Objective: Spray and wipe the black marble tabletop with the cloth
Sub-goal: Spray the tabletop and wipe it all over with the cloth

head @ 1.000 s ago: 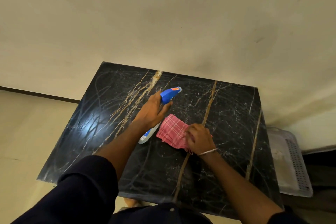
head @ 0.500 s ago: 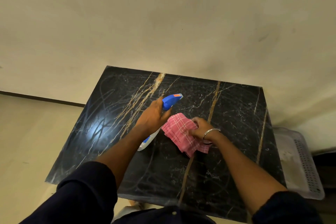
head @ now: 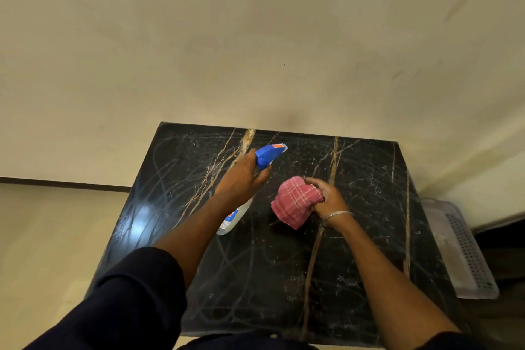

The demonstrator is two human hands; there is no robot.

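The black marble tabletop (head: 366, 236) with gold veins fills the lower middle of the head view. My left hand (head: 241, 179) grips a spray bottle (head: 268, 155) by its neck; its blue nozzle points away toward the wall and its clear body (head: 234, 217) slants back under my wrist. My right hand (head: 326, 197), with a metal bangle on the wrist, holds a bunched red checked cloth (head: 294, 202) just above the table's middle. The two hands are a short gap apart.
A cream wall (head: 255, 37) rises directly behind the table's far edge. A white perforated plastic basket (head: 466, 250) sits low beside the table's right edge. Pale floor (head: 51, 236) lies to the left. Faint swirl streaks mark the marble.
My right hand has gathered the cloth from flat on the marble into a bunch and lifted it. The spray bottle in my left hand has stayed nearly in place.
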